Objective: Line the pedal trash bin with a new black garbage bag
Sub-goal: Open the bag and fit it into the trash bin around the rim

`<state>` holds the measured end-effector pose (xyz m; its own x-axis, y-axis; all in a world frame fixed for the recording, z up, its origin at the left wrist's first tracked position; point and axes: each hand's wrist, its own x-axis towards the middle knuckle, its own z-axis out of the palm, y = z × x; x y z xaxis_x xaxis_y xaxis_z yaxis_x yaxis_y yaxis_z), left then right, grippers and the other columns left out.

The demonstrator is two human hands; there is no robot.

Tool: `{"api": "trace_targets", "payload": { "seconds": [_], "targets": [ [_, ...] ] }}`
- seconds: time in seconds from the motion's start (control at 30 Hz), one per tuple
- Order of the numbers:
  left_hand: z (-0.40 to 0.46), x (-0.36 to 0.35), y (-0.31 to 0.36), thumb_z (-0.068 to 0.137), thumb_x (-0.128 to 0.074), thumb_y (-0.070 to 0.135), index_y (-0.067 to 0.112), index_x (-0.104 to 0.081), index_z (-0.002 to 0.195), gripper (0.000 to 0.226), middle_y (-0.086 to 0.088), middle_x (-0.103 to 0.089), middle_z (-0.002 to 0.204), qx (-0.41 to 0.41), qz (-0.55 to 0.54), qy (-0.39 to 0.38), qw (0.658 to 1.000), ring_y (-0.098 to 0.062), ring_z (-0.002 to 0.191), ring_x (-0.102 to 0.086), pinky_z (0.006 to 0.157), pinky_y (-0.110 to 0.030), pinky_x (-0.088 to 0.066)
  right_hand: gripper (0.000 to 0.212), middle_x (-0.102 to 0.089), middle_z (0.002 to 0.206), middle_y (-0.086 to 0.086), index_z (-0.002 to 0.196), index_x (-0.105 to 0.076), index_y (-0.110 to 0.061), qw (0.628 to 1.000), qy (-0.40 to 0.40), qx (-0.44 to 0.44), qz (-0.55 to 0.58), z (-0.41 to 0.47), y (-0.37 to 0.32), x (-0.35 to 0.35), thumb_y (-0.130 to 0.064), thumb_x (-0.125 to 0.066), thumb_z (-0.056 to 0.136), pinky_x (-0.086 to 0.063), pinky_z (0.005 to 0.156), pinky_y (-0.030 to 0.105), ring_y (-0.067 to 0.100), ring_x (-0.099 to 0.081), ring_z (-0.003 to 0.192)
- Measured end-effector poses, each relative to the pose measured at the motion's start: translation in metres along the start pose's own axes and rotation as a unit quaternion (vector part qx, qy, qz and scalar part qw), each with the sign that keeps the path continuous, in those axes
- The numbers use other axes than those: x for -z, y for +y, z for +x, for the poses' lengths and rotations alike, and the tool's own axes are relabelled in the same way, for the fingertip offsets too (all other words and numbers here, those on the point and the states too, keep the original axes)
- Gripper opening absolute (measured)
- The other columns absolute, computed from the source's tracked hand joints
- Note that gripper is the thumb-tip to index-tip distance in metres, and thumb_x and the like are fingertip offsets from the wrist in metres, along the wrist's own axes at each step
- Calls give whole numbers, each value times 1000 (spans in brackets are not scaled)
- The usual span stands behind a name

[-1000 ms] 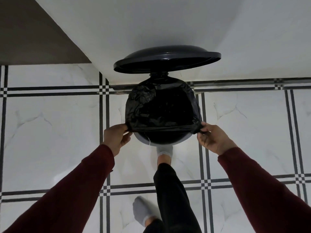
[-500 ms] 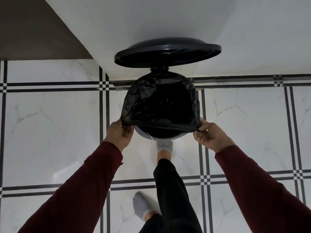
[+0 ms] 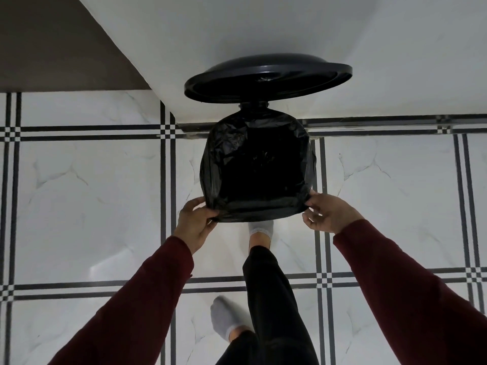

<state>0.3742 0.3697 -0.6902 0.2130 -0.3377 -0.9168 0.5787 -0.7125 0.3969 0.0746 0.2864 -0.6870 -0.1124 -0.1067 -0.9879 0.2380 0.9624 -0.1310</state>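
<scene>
your left hand (image 3: 195, 225) pinches the near-left edge of the black garbage bag (image 3: 257, 167), fingers closed on the plastic. your right hand (image 3: 328, 214) grips the near-right edge the same way, with the other fingers loosely spread. the bag is stretched over the mouth of the bin, hiding its rim, under the raised lid (image 3: 267, 79). one socked foot (image 3: 261, 229) sits at the bin's base on the tiled floor (image 3: 92, 180).

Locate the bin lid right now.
Head view, upper centre: the lid stands raised open against the white wall, directly above the black garbage bag.
</scene>
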Motion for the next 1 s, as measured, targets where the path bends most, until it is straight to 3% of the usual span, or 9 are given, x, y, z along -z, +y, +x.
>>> {"api": "trace_targets", "payload": {
  "seconds": [0.1,0.2,0.33,0.43,0.53,0.67,0.77,0.9,1.0],
  "targets": [
    [0,-1,-8,90,-70,-2,10,-65,119,31,-14,-74,102,-17,111,75,991,-22,87,-69,74,-31,-57,14,-62,87,-3,85,-68,-18,999,11,16,-26,3,5,-2,-6,-75,88,-51,78,28,11,-58,84],
    [-1,-5,-7,90,-71,7,9,-67,99,10,-14,-72,90,-25,180,153,971,-22,75,-65,60,-30,-56,12,-69,86,5,94,-67,-7,999,-29,21,36,5,12,-6,2,-60,95,-57,74,31,14,-67,75],
    [-3,-8,-1,94,-66,-5,-5,-66,93,1,-16,-75,74,85,-16,93,992,-21,72,-71,57,-27,-63,20,-73,81,6,91,-64,-10,981,-79,11,176,-3,20,-7,-10,-44,93,-59,77,39,22,-73,72],
    [-6,-14,0,99,-55,-10,-3,-64,94,12,-17,-71,92,106,-149,33,983,-23,83,-69,60,-29,-64,22,-75,101,3,102,-71,-14,969,-100,22,225,-4,27,-7,-26,-55,93,-54,95,48,25,-69,103],
    [-10,-18,1,96,-47,-4,4,-63,93,18,-14,-67,101,110,-217,-9,970,-26,92,-67,81,-36,-62,23,-73,103,5,104,-74,-12,957,-117,34,265,-3,33,-14,-27,-60,94,-54,100,49,25,-68,108],
    [-16,-24,2,91,-68,24,10,-69,115,27,-11,-65,121,89,-263,-51,959,-29,116,-65,103,-49,-54,19,-69,107,7,105,-72,-13,948,-119,49,291,-2,35,-24,-23,-64,91,-57,87,43,24,-68,107],
    [-13,-33,-4,100,-68,26,10,-66,129,33,-13,-71,124,58,-257,-14,965,-30,115,-70,97,-48,-59,17,-72,110,6,102,-71,-16,957,-110,60,263,-1,33,-29,-21,-59,92,-52,94,51,25,-67,114],
    [-1,-39,-5,100,-67,19,11,-70,112,15,-13,-76,118,55,-201,41,977,-27,107,-74,86,-39,-64,19,-71,115,7,100,-73,-17,958,-90,44,269,1,29,-29,-15,-56,93,-54,95,49,26,-67,123],
    [5,-42,-2,96,-72,16,8,-72,114,20,-13,-78,111,54,-163,57,984,-26,103,-76,69,-33,-65,20,-72,115,2,98,-72,-18,966,-70,44,246,2,25,-29,-17,-52,94,-52,89,48,22,-67,120]
  ]
}}
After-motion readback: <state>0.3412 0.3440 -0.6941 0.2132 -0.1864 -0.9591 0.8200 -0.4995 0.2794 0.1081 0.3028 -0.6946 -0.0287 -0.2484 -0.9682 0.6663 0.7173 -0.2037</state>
